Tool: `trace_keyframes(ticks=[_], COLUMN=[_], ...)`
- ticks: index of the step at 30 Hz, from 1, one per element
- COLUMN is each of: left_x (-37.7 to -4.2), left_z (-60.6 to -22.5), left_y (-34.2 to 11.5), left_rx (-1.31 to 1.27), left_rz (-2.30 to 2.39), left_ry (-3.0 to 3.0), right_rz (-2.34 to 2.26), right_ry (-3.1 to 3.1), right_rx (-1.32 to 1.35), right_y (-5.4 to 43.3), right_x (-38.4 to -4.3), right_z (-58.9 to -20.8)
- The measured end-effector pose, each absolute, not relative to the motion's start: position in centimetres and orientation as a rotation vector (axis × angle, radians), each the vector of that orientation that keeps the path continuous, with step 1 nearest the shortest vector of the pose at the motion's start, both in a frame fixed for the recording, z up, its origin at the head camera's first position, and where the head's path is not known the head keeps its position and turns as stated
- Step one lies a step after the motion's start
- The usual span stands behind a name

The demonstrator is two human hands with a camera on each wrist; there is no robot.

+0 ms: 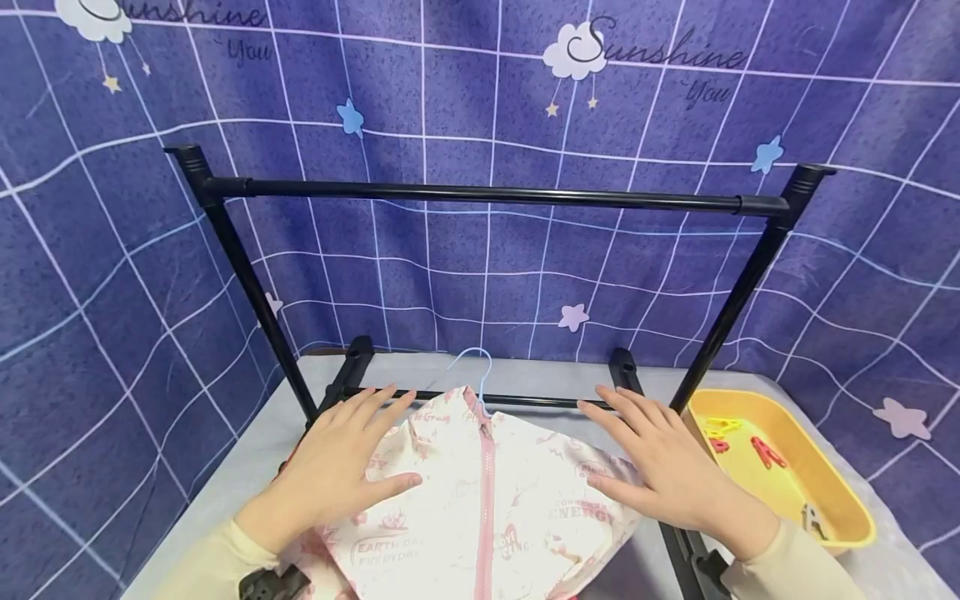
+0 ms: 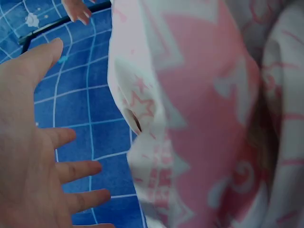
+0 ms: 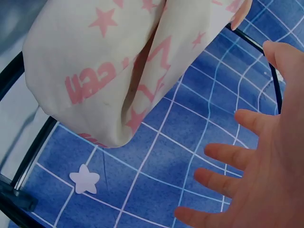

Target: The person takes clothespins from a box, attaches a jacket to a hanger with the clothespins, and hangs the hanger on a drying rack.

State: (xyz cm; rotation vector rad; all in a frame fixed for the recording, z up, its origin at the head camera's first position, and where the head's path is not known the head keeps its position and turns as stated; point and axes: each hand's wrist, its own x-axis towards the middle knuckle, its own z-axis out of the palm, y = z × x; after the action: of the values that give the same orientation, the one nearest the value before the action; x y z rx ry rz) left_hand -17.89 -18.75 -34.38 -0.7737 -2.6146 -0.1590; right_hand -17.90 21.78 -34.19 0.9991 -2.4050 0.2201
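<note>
White-and-pink jacket [image 1: 442,500] on a blue hanger [image 1: 491,365], low before a black rack [image 1: 487,194]; left hand [image 1: 337,458] and right hand [image 1: 667,462] flank it, just apart, fingers straight and spread.

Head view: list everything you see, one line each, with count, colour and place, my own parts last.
Jacket: 1, white with pink print and a pink zip, between and below the hands
Hanger: 1, light blue, its hook rising from the jacket's collar
Rack: 1, black, standing behind and around the jacket
Tray: 1, yellow, right of the rack
Clips: at least 4, yellow, red and grey, inside the tray
Tabletop: 1, pale grey, under the rack
Backdrop: blue-purple with pale grid lines, clouds and stars, behind everything
Wrist device: 1, black, at the left wrist
Sleeves: 2, cream, bottom corners
Left hand: 1, bare, left of the zip
Right hand: 1, bare, right of the zip
</note>
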Motion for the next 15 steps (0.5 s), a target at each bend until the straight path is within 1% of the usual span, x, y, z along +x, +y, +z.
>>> trace_keyframes(ticks=[15], left_x=[-19.0], left_z=[-35.5], left_y=[-19.5], left_rx=[-0.765], left_rz=[-0.178], left_ry=[-2.686], right_rz=[0.205], right_ry=[-2.404], right_rx=[1.028], right_y=[20.9], right_x=[-19.1], right_z=[-34.7])
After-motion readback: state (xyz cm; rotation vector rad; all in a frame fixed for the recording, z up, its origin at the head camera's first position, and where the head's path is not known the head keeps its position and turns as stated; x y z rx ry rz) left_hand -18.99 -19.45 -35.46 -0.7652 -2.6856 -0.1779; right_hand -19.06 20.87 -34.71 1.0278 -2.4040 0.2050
